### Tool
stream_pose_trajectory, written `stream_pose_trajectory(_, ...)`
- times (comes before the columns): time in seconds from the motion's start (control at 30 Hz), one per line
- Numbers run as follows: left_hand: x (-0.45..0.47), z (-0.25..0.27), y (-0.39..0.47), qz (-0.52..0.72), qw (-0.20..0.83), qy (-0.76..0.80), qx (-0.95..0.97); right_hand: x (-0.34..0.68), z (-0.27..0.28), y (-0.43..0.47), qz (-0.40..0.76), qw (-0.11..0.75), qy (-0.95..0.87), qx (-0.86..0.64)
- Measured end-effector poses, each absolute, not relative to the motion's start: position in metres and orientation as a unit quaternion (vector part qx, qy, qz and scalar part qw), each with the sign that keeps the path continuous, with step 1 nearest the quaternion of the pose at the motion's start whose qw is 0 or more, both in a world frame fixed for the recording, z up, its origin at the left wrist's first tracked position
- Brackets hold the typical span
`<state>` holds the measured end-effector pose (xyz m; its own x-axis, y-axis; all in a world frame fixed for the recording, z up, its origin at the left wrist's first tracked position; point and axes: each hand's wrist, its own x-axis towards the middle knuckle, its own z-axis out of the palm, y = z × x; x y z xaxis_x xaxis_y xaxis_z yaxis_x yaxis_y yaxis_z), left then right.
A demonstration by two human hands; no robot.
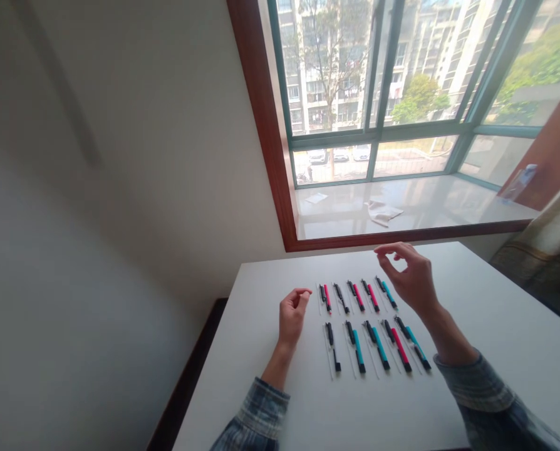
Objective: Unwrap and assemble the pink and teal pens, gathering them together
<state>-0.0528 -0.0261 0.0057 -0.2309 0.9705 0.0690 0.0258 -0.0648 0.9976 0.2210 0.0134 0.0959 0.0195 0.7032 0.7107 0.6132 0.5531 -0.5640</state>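
Note:
Parts of pens lie in two rows on the white table (pixel 261 357). Most sets have a black piece, a coloured barrel and a thin white stick. In the far row are pink barrels (pixel 327 299) and, at the right end, a blue barrel (pixel 389 294). Mostly blue barrels (pixel 359 352) and one pink barrel (pixel 401 351) make up the near row. My left hand (pixel 292 317) is closed in a pinch, left of the rows. Above the far right end, my right hand (pixel 412 279) has thumb and index finger together in a loop. Anything between either hand's fingertips is too small to make out.
A wall (pixel 143 156) rises on the left. Behind the table is a window with a red-brown frame (pixel 280 207), and papers (pixel 382 213) lie on its sill. A curtain (pixel 528 250) hangs at the right.

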Motion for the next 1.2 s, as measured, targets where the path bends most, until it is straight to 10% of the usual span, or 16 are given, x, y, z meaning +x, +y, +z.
stream_pose_trajectory(1.2, -0.052, 0.015, 0.049, 0.306, 0.112, 0.677, 0.660, 0.175, 0.040, 0.044, 0.046, 0.474, -0.760, -0.442)
